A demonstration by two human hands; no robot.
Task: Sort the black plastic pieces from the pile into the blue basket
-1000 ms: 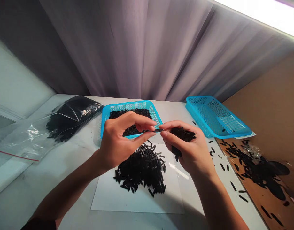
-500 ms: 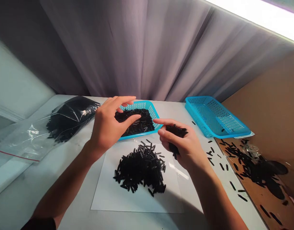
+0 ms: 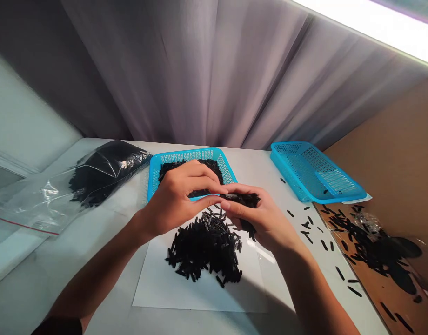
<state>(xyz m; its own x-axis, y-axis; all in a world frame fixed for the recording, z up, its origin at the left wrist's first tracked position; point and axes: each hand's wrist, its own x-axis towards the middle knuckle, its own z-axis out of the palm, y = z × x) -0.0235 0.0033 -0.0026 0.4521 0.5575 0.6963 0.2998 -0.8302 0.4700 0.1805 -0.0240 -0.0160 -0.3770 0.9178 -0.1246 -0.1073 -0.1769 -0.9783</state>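
My right hand (image 3: 259,216) is curled around a handful of small black strips (image 3: 249,200), some poking out above and below the palm. My left hand (image 3: 179,200) meets it, thumb and index finger brought together at the right hand's fingertips. Whatever lies between those fingertips is too small to make out. Beneath both hands, a pile of the same black strips (image 3: 203,246) is spread on a white sheet (image 3: 158,288). Just behind the left hand stands a blue plastic basket (image 3: 228,170) holding many black strips, partly hidden by the hand.
A clear zip bag (image 3: 109,167) full of black strips lies at left. On the right is a second blue basket (image 3: 290,174) with a few strips in it. Loose strips (image 3: 327,244) dot the table and the brown board (image 3: 371,298). A grey curtain (image 3: 186,70) hangs behind.
My left hand has come down and right from above the basket, its fingers closing at my right fingertips. My right hand has shifted slightly left and still holds the strips.
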